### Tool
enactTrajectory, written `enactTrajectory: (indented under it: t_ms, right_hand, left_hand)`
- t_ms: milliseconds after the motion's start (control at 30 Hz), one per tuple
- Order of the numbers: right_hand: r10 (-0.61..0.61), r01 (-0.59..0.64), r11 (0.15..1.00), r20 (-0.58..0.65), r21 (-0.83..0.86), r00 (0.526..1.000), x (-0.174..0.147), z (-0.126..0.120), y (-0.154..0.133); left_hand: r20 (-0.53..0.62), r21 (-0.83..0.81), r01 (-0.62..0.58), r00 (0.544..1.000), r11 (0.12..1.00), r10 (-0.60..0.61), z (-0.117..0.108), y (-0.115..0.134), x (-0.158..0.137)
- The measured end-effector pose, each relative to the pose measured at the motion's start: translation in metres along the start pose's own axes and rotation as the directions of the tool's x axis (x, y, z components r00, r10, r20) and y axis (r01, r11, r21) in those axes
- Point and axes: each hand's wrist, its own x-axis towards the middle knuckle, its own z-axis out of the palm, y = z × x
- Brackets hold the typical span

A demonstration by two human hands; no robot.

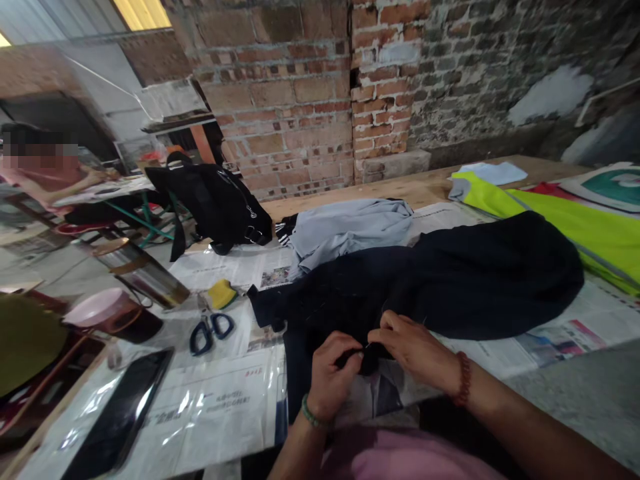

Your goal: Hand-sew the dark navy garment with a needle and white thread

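A dark navy garment lies bunched across the newspaper in front of me, its near edge lifted between my hands. My left hand, with a green bead bracelet, is closed, pinching a fold of this cloth between thumb and fingers. Close beside it, my right hand, wearing a red bead bracelet, is closed in a pinch at the same edge. A thin, shiny sliver that looks like a sewing needle shows at its fingertips. Any thread is too fine to make out.
Left of the garment lie scissors, a yellow pincushion-like object, a steel flask, a pink-lidded jar and a phone. Behind are grey cloth and a black bag; a yellow vest lies right. A person sits far left.
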Motion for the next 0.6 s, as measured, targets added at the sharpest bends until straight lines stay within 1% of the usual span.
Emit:
enactTrajectory:
  t_ms: [133,267,333,367,400,467,600]
  right_hand:
    - [-0.001,0.001,1.000,0.012,0.020,1.000,0.0010,-0.0031,-0.0027]
    - [-0.053,0.052,0.998,0.028,0.042,0.998,0.0025,-0.0058,-0.0039]
    - [-0.067,0.066,0.994,0.009,0.088,0.998,0.0035,-0.0052,-0.0044]
    - [-0.060,0.061,0.989,-0.011,0.138,0.998,0.0041,-0.0046,-0.0049]
    - [-0.038,0.045,0.979,-0.034,0.201,0.999,0.0047,-0.0040,-0.0056]
    - [0.044,-0.020,0.944,-0.066,0.328,0.997,0.0060,-0.0028,-0.0075]
    - [0.215,-0.166,0.851,-0.043,0.498,0.976,0.0082,0.0010,-0.0097]
  left_hand:
    - [0.009,-0.004,0.010,1.000,1.000,-0.010,0.0005,0.0009,-0.0004]
    - [0.028,-0.022,0.017,0.999,1.000,-0.016,0.0006,-0.0003,-0.0020]
    - [0.041,-0.029,0.013,0.999,0.999,-0.011,0.0008,-0.0014,-0.0030]
    - [0.047,-0.033,0.010,0.999,0.999,-0.009,0.0009,-0.0019,-0.0036]
    - [0.050,-0.038,0.009,0.999,0.999,-0.007,0.0012,-0.0022,-0.0041]
    - [0.049,-0.047,0.007,0.999,0.999,-0.005,0.0017,-0.0023,-0.0052]
    - [0.043,-0.048,-0.004,0.999,0.999,0.006,0.0030,-0.0021,-0.0073]
